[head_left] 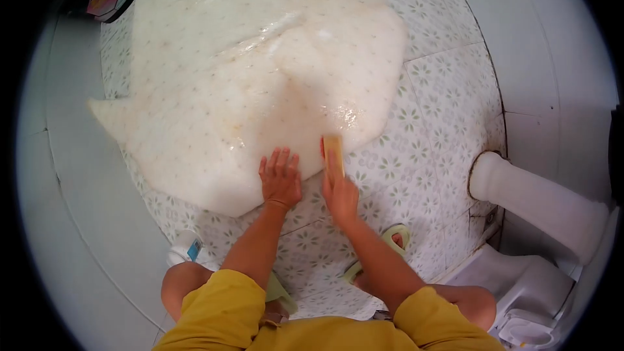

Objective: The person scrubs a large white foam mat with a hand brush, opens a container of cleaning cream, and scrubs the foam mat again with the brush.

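A large, wet, cream-coloured sheet (195, 117) with small speckles, perhaps a mat or rug, lies spread over the floor. It glistens in several places, and a raised fold crosses its upper part. My left hand (281, 179) presses on its near edge, fingers stretched out and holding nothing. Just to the right, my right hand (340, 196) is wrapped around a scrubbing brush (333, 155) with a yellowish back. Some red bristles show along the brush's left side. Its far end is over the sheet near the edge; the bristle contact is hidden.
Flower-patterned tiles (416, 156) surround the sheet. A white bottle (185, 247) with a blue label stands by my left knee. At right are a white pedestal (536, 201) and a toilet (520, 279). A dark container (110, 0) sits at the upper left wall.
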A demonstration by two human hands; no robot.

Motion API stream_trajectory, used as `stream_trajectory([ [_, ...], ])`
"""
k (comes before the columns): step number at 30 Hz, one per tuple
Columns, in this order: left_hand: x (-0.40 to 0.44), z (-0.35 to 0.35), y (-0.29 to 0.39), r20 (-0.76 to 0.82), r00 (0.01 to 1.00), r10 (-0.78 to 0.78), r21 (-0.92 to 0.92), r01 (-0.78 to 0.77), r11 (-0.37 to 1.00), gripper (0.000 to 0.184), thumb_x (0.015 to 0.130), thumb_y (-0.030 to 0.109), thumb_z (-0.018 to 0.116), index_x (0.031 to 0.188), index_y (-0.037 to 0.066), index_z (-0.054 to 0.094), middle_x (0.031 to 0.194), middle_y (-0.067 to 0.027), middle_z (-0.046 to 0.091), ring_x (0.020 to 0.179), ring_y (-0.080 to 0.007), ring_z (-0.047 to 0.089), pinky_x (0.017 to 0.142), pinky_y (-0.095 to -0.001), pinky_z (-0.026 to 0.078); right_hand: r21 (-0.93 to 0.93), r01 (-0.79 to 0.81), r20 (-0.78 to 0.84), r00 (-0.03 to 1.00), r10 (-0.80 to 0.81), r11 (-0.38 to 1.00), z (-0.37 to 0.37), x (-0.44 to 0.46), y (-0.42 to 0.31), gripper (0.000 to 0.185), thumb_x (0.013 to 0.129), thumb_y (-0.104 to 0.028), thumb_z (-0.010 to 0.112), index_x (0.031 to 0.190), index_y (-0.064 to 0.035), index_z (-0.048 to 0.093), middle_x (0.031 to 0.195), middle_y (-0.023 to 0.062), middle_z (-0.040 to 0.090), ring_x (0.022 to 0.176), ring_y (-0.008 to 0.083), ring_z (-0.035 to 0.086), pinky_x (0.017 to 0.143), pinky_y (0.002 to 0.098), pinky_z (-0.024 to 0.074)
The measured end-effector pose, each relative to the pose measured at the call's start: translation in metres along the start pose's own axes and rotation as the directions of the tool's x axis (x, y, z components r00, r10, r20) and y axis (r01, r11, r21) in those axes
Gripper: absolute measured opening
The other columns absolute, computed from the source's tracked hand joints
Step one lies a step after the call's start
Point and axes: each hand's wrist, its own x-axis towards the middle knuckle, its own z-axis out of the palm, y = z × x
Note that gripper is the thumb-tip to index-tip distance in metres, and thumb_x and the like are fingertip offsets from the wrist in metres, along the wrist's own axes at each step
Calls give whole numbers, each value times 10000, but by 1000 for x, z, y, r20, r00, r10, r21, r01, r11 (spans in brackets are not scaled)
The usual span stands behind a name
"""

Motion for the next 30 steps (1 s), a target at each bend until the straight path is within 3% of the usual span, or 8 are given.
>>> stream_trajectory([
  [4,2,1,2,3,1000,25,30,-25,999,491,811,200,578,1284,119,471,1420,-94,376,1350,-307,295,1091,-541,193,-29,64,30,998,-63,998,-19,90,-15,649,871,-228,561,1468,-241,305,656,212,613,589,397,609,584,488,500],
  [6,0,1,2,11,1000,16,36,-16,999,492,812,196,574,1286,115,467,1421,-94,373,1351,-309,292,1090,-543,193,-52,132,236,965,-116,990,-42,112,-15,668,849,-211,565,1459,-301,309,689,194,632,627,390,618,629,476,508],
  [12,0,3,4,21,1000,-8,73,7,997,486,819,182,571,1286,106,463,1442,-95,340,1364,-307,262,1107,-541,170,-124,393,542,796,-270,911,-105,138,24,687,829,-185,558,1450,-346,312,737,148,646,676,357,622,654,437,513],
  [18,5,-7,16,138,985,-101,106,86,991,545,843,195,599,1348,102,415,1462,-115,312,1383,-290,237,1120,-533,133,-166,405,499,821,-278,899,-113,119,46,594,867,-276,575,1424,-334,376,722,138,637,642,333,620,623,428,506],
  [20,3,-13,36,74,895,-439,-94,445,891,644,830,225,654,1391,99,364,1502,-117,269,1399,-295,221,1127,-526,120,-149,427,459,829,-320,892,-93,107,62,572,869,-313,588,1410,-335,404,724,139,636,622,332,617,606,426,506],
  [23,4,-8,51,-20,786,-618,-106,613,783,734,813,245,688,1428,83,323,1534,-135,218,1416,-317,184,1124,-545,94,-78,559,369,786,-497,826,-44,78,61,539,852,-352,615,1370,-350,465,740,125,638,589,321,616,558,419,513],
  [25,5,-16,51,7,780,-626,-107,623,775,754,808,239,694,1437,81,308,1533,-136,223,1418,-318,184,1128,-530,108,-36,725,155,684,-712,688,-19,64,40,510,871,-354,594,1365,-363,466,727,119,634,479,276,585,466,392,511],
  [30,-12,-29,37,29,799,-601,-136,598,789,856,742,216,760,1451,87,299,1514,-135,271,1392,-316,250,1128,-466,195,-109,757,331,638,-695,644,-50,89,62,541,851,-366,606,1372,-361,460,710,107,622,488,245,600,450,375,511],
])
